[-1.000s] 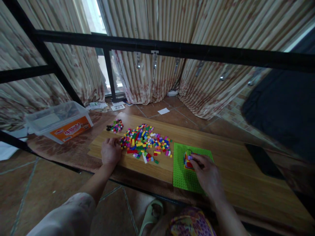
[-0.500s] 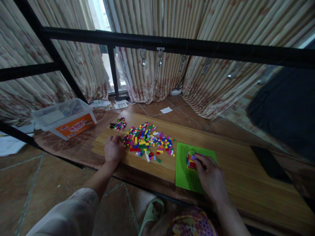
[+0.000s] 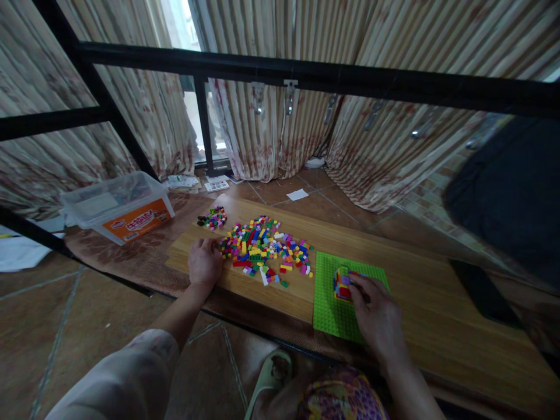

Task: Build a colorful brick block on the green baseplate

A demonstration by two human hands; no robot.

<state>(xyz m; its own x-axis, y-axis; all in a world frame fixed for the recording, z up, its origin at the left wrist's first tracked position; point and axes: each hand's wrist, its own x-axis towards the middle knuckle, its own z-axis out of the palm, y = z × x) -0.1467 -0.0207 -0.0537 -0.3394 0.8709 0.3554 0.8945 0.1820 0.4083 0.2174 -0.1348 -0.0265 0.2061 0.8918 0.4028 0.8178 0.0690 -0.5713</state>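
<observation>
A bright green studded baseplate point(image 3: 329, 315) lies on the wooden board, carrying a small structure of stacked toy bricks point(image 3: 343, 291) in red, yellow, blue and green. My right hand point(image 3: 380, 312) reaches over the plate, thumb and fingers closed at a purple brick point(image 3: 345, 280) on top of the structure. The palm hides the structure's right side. Farther left, my left hand point(image 3: 205, 261) rests on the board at the near left edge of a loose pile of coloured bricks point(image 3: 258, 239). Its fingers are curled, and whatever they hold is hidden.
A smaller cluster of pieces point(image 3: 214, 218) lies behind my left hand. At the far left stands a clear plastic tub point(image 3: 120, 204) with an orange label. A dark flat phone-like object point(image 3: 483, 291) lies on the board's right. A black metal rail point(image 3: 306, 70) crosses beyond the board.
My right fingers have shifted slightly on the brick structure, and more of the purple brick shows. The left hand stays at the pile's edge. The whole view has moved a little.
</observation>
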